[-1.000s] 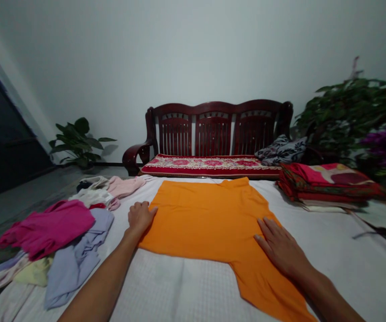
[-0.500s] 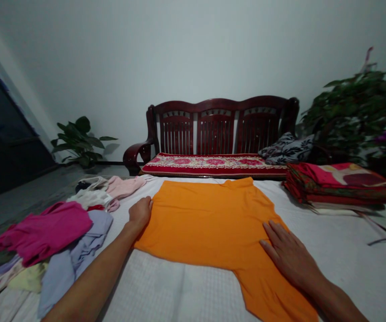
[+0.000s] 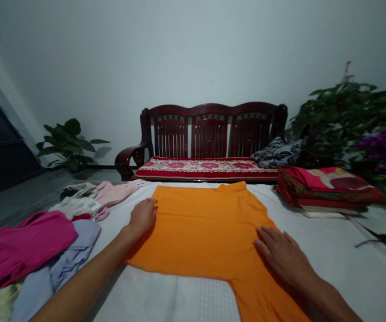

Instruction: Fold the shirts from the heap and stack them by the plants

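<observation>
The shirt (image 3: 203,228) lies spread on the white cloth (image 3: 166,299), reaching close to its far edge. My right hand (image 3: 282,255) rests on it, fingers extended, gripping nothing; my left hand (image 3: 143,217) curls at its opposite side, and I cannot tell whether it pinches. I judge this step as smoothing; the next move calls for light, even tension.

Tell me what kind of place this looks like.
Probably a living room in a home: a carved wooden bench with a floral seat cover stands against the wall, a leafy potted plant sits on the floor, and clothes lie heaped in front.
</observation>
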Demonstrator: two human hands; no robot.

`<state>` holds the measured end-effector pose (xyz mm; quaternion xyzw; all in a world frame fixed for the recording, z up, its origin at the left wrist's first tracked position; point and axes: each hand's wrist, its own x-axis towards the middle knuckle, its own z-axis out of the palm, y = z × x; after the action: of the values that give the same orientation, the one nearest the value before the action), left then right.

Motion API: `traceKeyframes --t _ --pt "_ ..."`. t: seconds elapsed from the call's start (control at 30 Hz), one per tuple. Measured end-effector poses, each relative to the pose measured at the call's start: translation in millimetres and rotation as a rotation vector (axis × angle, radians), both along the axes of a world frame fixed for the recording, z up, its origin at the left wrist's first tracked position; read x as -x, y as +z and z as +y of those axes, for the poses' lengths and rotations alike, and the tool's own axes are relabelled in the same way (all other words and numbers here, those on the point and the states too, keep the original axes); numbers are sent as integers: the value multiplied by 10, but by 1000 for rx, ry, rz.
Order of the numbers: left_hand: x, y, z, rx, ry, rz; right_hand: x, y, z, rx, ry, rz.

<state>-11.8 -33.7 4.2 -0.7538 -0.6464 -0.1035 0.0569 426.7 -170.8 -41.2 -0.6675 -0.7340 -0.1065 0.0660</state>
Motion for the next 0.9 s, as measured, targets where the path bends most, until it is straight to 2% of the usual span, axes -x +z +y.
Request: traceKeyframes --t 0.13,0.23,0.3,0.37,0.43,0.6,0.77,0.9 --pt "-577 -47 38 124 -241 -134 237 275 301 4 105 36" --pt "-915 -187 140 185 -328 -104 375 268 595 67 156 32" --pt "-998 -304 243 194 -327 -67 366 185 754 115 155 17" --pt "-951 -412 360 182 -300 -31 261 89 857 148 123 16" --pt "-806 -488 477 160 -262 -4 90 11 907 158 78 34" --pt "-351 -521 738 127 -127 24 -300 -70 903 131 -8 68" --pt "-126 -493 934 158 92 40 -385 -48 856 164 -97 84" --pt "-207 -410 989 138 278 45 -337 113 862 154 -116 113"
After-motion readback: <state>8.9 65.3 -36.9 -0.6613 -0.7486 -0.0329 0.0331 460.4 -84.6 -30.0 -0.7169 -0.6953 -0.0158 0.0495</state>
